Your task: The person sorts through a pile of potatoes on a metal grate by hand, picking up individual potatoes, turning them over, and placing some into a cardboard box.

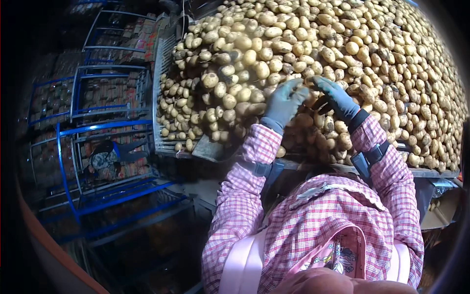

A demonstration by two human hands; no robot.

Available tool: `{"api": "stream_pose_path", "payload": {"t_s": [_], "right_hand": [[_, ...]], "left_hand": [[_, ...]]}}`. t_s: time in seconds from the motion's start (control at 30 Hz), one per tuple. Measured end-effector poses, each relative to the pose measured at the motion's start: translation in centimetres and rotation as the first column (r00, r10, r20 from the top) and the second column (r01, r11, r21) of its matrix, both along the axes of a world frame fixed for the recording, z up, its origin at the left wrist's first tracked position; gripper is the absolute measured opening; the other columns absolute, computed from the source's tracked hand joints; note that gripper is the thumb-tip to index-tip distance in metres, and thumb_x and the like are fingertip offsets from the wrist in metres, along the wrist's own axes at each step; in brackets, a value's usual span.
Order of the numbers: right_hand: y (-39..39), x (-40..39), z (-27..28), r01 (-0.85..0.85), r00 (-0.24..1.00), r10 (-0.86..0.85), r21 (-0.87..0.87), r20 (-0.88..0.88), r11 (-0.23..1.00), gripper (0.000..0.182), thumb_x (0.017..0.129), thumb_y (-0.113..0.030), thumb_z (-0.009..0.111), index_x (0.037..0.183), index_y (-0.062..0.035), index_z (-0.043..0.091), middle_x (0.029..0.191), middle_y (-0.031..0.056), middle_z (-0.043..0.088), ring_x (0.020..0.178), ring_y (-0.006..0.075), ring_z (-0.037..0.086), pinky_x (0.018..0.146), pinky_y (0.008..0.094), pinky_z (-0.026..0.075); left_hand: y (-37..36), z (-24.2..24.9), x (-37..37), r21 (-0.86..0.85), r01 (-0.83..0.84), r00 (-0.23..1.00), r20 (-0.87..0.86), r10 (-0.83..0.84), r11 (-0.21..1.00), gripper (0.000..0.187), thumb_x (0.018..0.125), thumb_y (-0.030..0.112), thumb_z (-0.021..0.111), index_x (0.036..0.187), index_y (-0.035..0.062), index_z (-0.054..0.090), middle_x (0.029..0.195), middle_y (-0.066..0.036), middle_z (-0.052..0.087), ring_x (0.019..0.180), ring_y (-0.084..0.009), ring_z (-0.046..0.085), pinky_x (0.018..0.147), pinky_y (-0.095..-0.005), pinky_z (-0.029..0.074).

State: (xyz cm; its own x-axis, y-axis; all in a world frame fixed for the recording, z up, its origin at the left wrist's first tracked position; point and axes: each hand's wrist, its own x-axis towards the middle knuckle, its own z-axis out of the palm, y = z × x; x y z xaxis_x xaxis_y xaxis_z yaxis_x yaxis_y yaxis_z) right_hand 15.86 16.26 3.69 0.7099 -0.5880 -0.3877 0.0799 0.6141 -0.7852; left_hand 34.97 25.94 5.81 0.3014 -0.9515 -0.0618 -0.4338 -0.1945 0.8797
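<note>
Both grips, left hand point(285, 101) and right hand point(337, 96), side by side on potato heap point(274, 44); heap on surface point(431, 172); metal racks point(105, 122) far left of grips.

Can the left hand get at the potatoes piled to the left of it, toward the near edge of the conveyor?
Probably yes. The left hand already rests on the potato pile, and nothing lies between it and the potatoes to its left; the right hand is on the other side.

Dim hall, blue metal racks point(78, 122) left, stacked crates point(49, 103) inside them, probably produce, grey metal table edge point(161, 88), dark floor point(142, 245) below, light falling from upper right
</note>
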Motion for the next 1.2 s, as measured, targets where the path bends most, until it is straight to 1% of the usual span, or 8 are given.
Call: {"api": "stream_pose_path", "payload": {"t_s": [0.13, 0.27, 0.33, 0.47, 0.63, 1.0, 1.1, 1.2], "right_hand": [[-0.1, -2.2, -4.8, -0.170, 0.985, 0.155, 0.292, 0.074, 0.941, 0.039, 0.099, -0.035, 0.064, 0.128, -0.0091, 0.068, 0.111, 0.0059, 0.071, 0.097, 0.0156, 0.069, 0.074, 0.0332, 0.060], [1.2, -4.2, -5.8, -0.080, 0.983, 0.150, -0.501, 0.102, 0.862, 0.027, 0.099, -0.020, 0.067, 0.121, -0.0049, 0.070, 0.105, 0.0043, 0.071, 0.090, 0.0148, 0.067, 0.076, 0.0297, 0.057], [1.1, -5.3, -5.3, -0.016, 0.993, 0.087, -0.655, 0.076, 0.755, 0.028, 0.097, -0.010, 0.069, 0.124, -0.0039, 0.068, 0.106, 0.0030, 0.070, 0.093, 0.0126, 0.065, 0.081, 0.0292, 0.056], [1.3, -7.5, -4.5, -0.056, 0.980, 0.106, -0.277, 0.167, 0.959, 0.051, 0.096, -0.005, 0.071, 0.144, -0.0043, 0.054, 0.113, 0.0061, 0.070, 0.099, 0.0130, 0.065, 0.083, 0.0288, 0.056], [3.0, -11.0, -5.7, 0.001, 0.822, -0.057, 0.099, 0.566, 0.995, 0.071, 0.095, -0.004, 0.071, 0.157, -0.0113, 0.038, 0.129, 0.0141, 0.064, 0.098, 0.0162, 0.069, 0.073, 0.0277, 0.060], [9.0, -30.1, -2.8, 0.521, 0.732, -0.618, 0.349, 0.286, 0.779, 0.060, 0.105, -0.049, 0.051, 0.133, 0.0040, 0.056, 0.097, 0.0211, 0.073, 0.066, 0.0270, 0.073, 0.055, 0.0322, 0.061], [12.9, -39.9, -5.0, 0.850, 0.522, -0.847, -0.141, 0.098, 0.507, 0.053, 0.107, -0.044, 0.050, 0.132, 0.0018, 0.056, 0.101, 0.0210, 0.072, 0.072, 0.0287, 0.075, 0.053, 0.0370, 0.063], [16.2, -52.1, -5.4, 0.923, 0.360, -0.932, 0.137, 0.031, 0.361, 0.049, 0.105, -0.043, 0.053, 0.128, -0.0008, 0.059, 0.099, 0.0188, 0.072, 0.071, 0.0299, 0.074, 0.053, 0.0387, 0.063]], "left_hand": [[-3.4, -1.5, 6.6, -0.246, -0.261, 0.821, 0.452, 0.349, 0.933, 0.048, 0.085, 0.028, 0.081, 0.122, 0.0014, 0.066, 0.123, -0.022, 0.063, 0.113, -0.0367, 0.061, 0.100, -0.0458, 0.051], [-6.2, -3.8, 9.8, -0.055, -0.285, 0.632, 0.740, 0.230, 0.957, 0.050, 0.078, 0.028, 0.081, 0.120, 0.0039, 0.068, 0.118, -0.021, 0.065, 0.108, -0.0357, 0.065, 0.092, -0.0456, 0.055], [-6.8, -5.7, 11.5, -0.083, -0.205, 0.979, -0.035, 0.202, 0.975, 0.046, 0.079, 0.019, 0.078, 0.120, 0.0012, 0.070, 0.114, -0.014, 0.069, 0.100, -0.0267, 0.068, 0.086, -0.0382, 0.058], [-5.2, -0.8, 0.8, 0.056, -0.067, 0.790, -0.607, 0.088, 0.996, 0.037, 0.093, 0.011, 0.068, 0.129, 0.0021, 0.068, 0.116, -0.011, 0.070, 0.103, -0.0206, 0.068, 0.084, -0.0322, 0.061], [-3.5, -0.9, -10.8, -0.080, 0.440, 0.888, 0.182, -0.421, 0.894, 0.033, 0.105, 0.025, 0.059, 0.132, 0.0088, 0.068, 0.131, -0.014, 0.068, 0.122, -0.0268, 0.062, 0.108, -0.0384, 0.048], [-6.1, -2.0, -17.0, -0.041, 0.695, 0.687, 0.332, -0.646, 0.718, 0.038, 0.101, 0.018, 0.056, 0.136, 0.0043, 0.063, 0.128, -0.013, 0.069, 0.114, -0.0233, 0.066, 0.101, -0.0353, 0.052], [-5.5, -2.3, -17.8, -0.008, 0.711, 0.699, 0.119, -0.706, 0.703, 0.038, 0.105, 0.017, 0.049, 0.136, 0.0022, 0.063, 0.131, -0.013, 0.068, 0.118, -0.0234, 0.064, 0.103, -0.0354, 0.050], [-5.6, -5.7, -17.5, 0.065, 0.646, 0.764, -0.060, -0.643, 0.761, 0.041, 0.111, 0.022, 0.039, 0.132, -0.0016, 0.065, 0.131, -0.014, 0.068, 0.122, -0.0235, 0.063, 0.108, -0.0353, 0.048]]}}
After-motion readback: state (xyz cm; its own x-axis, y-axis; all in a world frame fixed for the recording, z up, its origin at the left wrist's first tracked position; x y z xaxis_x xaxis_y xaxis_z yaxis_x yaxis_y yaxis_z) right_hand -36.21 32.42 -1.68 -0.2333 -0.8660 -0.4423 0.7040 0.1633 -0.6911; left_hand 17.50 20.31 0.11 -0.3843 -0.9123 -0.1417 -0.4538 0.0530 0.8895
